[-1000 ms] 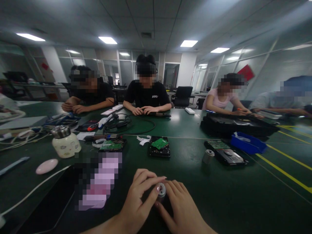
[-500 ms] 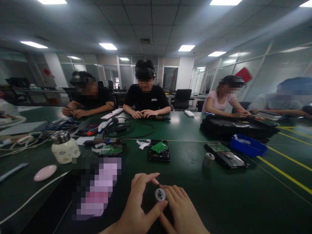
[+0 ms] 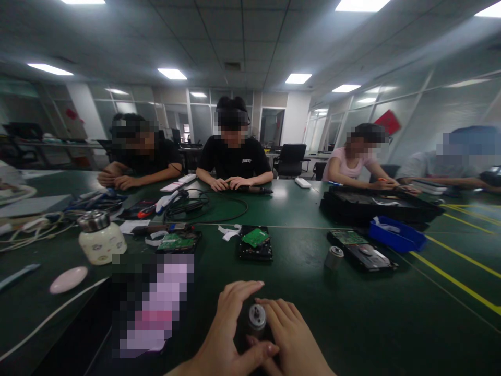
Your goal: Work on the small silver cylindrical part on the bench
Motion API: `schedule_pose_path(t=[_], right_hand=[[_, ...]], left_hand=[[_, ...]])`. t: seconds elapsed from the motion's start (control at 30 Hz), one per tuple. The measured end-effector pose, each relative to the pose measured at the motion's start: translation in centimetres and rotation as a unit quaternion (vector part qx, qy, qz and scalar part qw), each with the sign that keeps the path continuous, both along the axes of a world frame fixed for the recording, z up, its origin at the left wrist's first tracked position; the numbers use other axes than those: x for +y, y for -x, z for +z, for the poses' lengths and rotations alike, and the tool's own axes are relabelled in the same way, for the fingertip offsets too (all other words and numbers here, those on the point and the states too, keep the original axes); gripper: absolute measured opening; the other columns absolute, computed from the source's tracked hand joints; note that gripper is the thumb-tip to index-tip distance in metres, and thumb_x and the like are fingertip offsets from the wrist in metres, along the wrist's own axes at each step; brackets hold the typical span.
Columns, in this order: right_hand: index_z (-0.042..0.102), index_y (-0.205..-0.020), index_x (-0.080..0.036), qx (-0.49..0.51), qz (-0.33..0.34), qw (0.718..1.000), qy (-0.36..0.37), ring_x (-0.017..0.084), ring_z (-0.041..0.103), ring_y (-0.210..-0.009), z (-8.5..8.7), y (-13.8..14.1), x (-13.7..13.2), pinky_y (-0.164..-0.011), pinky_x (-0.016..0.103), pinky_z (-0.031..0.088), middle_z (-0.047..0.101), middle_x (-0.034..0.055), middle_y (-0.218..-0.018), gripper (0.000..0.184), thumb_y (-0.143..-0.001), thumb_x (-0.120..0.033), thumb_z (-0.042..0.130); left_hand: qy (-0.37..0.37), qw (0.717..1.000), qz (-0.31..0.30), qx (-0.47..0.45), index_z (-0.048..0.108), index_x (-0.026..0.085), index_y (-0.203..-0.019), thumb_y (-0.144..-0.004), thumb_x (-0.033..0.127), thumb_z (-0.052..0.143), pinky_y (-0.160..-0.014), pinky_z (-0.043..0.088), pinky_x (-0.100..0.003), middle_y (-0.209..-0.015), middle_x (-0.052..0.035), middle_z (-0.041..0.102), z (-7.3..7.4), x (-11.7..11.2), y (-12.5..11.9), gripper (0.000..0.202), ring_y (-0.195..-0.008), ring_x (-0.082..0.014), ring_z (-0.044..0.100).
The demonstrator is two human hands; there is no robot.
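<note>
A small silver metal motor (image 3: 257, 316), cylindrical with a round end face and a short shaft, stands upright on the green table between my two hands. My left hand (image 3: 229, 329) is open at its left side, fingers stretched forward and apart from the thumb. That thumb crosses in front of the motor and overlaps my right thumb. My right hand (image 3: 291, 331) is closed round the motor's right side, its forefinger tip behind the motor and its thumb partly hidden in front. A second metal motor (image 3: 334, 257) stands farther off to the right.
Beyond lie hard drives with green circuit boards (image 3: 255, 243), (image 3: 362, 249) and a blue tray (image 3: 397, 235). A cream bottle (image 3: 102, 240), a pink oval object (image 3: 69, 280) and a blurred-out phone (image 3: 160, 303) are at left. Several people sit around the table.
My left thumb has come off the motor and moved down over my right thumb. The left fingers have shifted slightly right and spread wider. More of the motor's side shows.
</note>
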State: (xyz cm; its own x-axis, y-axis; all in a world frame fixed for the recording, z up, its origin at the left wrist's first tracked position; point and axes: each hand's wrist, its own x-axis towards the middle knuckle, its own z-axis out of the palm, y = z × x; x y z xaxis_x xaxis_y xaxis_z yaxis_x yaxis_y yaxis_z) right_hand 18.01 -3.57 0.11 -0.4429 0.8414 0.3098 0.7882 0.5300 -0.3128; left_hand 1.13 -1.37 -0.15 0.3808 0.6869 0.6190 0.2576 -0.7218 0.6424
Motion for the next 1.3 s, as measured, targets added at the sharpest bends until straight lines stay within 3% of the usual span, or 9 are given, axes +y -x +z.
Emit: schedule_pose_path(t=[0.17, 0.5, 0.67, 0.77, 0.87, 1.03, 1.13, 1.3], right_hand=[[0.058, -0.108, -0.017, 0.011, -0.002, 1.000, -0.012, 0.026, 0.058, -0.097, 0.5, 0.2, -0.2, -0.088, 0.041, 0.043, 0.065, 0.0083, -0.110, 0.029, -0.080, -0.024, 0.054], [0.058, -0.112, -0.017, 0.014, -0.005, 0.999, -0.029, 0.026, 0.058, -0.098, 0.5, 0.2, -0.4, -0.087, 0.042, 0.045, 0.065, 0.0099, -0.111, 0.033, -0.080, -0.024, 0.056], [0.059, -0.111, -0.016, 0.019, -0.005, 1.000, -0.003, 0.026, 0.058, -0.097, 0.9, 0.4, -0.5, -0.088, 0.044, 0.045, 0.065, 0.0099, -0.110, 0.031, -0.081, -0.025, 0.056], [0.059, -0.112, -0.016, 0.015, -0.012, 1.000, 0.011, 0.028, 0.058, -0.100, 1.2, 0.4, -0.5, -0.090, 0.045, 0.044, 0.064, 0.0103, -0.113, 0.032, -0.083, -0.028, 0.055], [0.058, -0.116, -0.014, 0.012, -0.024, 1.000, 0.015, 0.029, 0.058, -0.102, 1.2, 0.4, -0.5, -0.092, 0.048, 0.043, 0.064, 0.0114, -0.115, 0.037, -0.084, -0.031, 0.056], [0.058, -0.117, -0.015, 0.009, -0.024, 1.000, 0.002, 0.029, 0.059, -0.102, 1.1, 0.4, -0.6, -0.092, 0.048, 0.043, 0.064, 0.0100, -0.116, 0.037, -0.085, -0.033, 0.056], [0.058, -0.116, -0.015, 0.015, -0.023, 1.000, 0.003, 0.028, 0.058, -0.102, 1.1, 0.4, -0.7, -0.092, 0.047, 0.043, 0.064, 0.0097, -0.116, 0.035, -0.085, -0.032, 0.056], [0.057, -0.116, -0.015, 0.024, -0.021, 0.999, 0.011, 0.028, 0.057, -0.103, 1.0, 0.4, -0.7, -0.093, 0.047, 0.041, 0.063, 0.0094, -0.116, 0.036, -0.085, -0.031, 0.056]], left_hand=[[0.020, 0.997, 0.071, -0.035, 0.053, 0.025, -0.105, -0.079, 0.022, 0.065, -0.077, 0.049, -0.035, -0.089, -0.0022, 0.059, 0.6, -0.2, -0.1, 0.029, -0.086, -0.0205, 0.058], [0.092, 0.995, 0.003, -0.047, 0.061, 0.021, -0.090, -0.085, 0.020, 0.058, -0.083, 0.049, -0.033, -0.090, -0.0043, 0.065, 0.8, -0.2, -0.3, 0.006, -0.093, -0.0195, 0.061], [0.071, 0.993, 0.024, -0.093, 0.061, 0.022, -0.084, -0.086, 0.019, 0.056, -0.081, 0.051, -0.032, -0.089, -0.0025, 0.069, 0.7, -0.2, -0.1, 0.007, -0.092, -0.0183, 0.062], [0.054, 0.989, 0.117, -0.078, 0.065, 0.023, -0.083, -0.087, 0.021, 0.055, -0.085, 0.049, -0.038, -0.096, -0.0034, 0.070, 0.5, 0.6, 0.3, 0.011, -0.097, -0.0210, 0.062], [0.090, 0.974, 0.207, -0.003, 0.068, 0.025, -0.094, -0.084, 0.023, 0.058, -0.091, 0.045, -0.046, -0.103, -0.0042, 0.071, -0.2, 1.5, 0.7, 0.014, -0.103, -0.0249, 0.062], [0.099, 0.965, 0.219, 0.107, 0.066, 0.029, -0.108, -0.081, 0.016, 0.057, -0.093, 0.040, -0.049, -0.108, -0.0031, 0.071, -1.4, 1.9, 0.8, 0.031, -0.112, -0.0266, 0.056], [0.079, 0.958, 0.250, 0.119, 0.064, 0.030, -0.111, -0.079, 0.017, 0.061, -0.088, 0.041, -0.049, -0.105, -0.0035, 0.071, -1.3, 1.7, 0.9, 0.035, -0.106, -0.0274, 0.057], [0.080, 0.962, 0.254, 0.069, 0.067, 0.027, -0.096, -0.078, 0.024, 0.066, -0.083, 0.043, -0.048, -0.086, -0.0019, 0.071, -0.3, 1.3, 0.8, 0.018, -0.091, -0.0268, 0.060]])
